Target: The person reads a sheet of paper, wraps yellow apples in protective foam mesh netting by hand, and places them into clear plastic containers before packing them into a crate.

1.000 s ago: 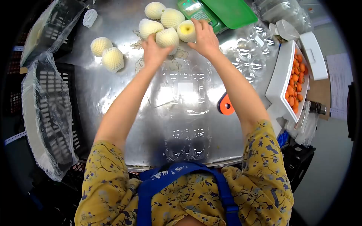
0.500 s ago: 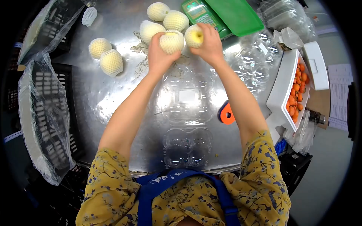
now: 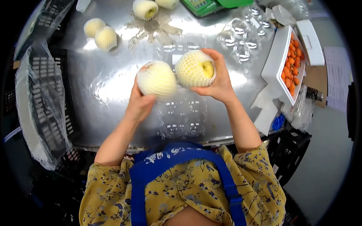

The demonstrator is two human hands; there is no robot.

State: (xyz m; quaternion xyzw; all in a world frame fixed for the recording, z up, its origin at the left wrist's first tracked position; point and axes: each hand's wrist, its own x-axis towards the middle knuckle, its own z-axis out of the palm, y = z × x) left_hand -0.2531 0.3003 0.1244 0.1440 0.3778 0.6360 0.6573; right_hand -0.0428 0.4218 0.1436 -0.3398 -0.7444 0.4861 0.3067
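My left hand [image 3: 138, 103] is closed around a yellow fruit in a foam net [image 3: 157, 80], slightly blurred. Another netted yellow fruit [image 3: 191, 71] is in my right hand [image 3: 221, 81], its bare hollowed end turned toward the right. The two fruits are held side by side over a clear plastic clamshell [image 3: 183, 113], which lies open on the metal table [image 3: 102, 83]. At the back sit more netted fruits [image 3: 144, 9], and a netted pair [image 3: 105, 38] rests at the left.
A green container [image 3: 202, 6] is at the back edge of view. Clear plastic packs [image 3: 241, 37] lie back right, beside a white foam box [image 3: 273, 69] of small orange fruits [image 3: 292, 66]. Plastic-draped black crates [image 3: 45, 83] line the left. A loose foam net [image 3: 83, 4] lies back left.
Both hands have come back toward me from the fruit group, each bringing one netted fruit over the clamshell. The camera view has shifted, so the table's back shows less.
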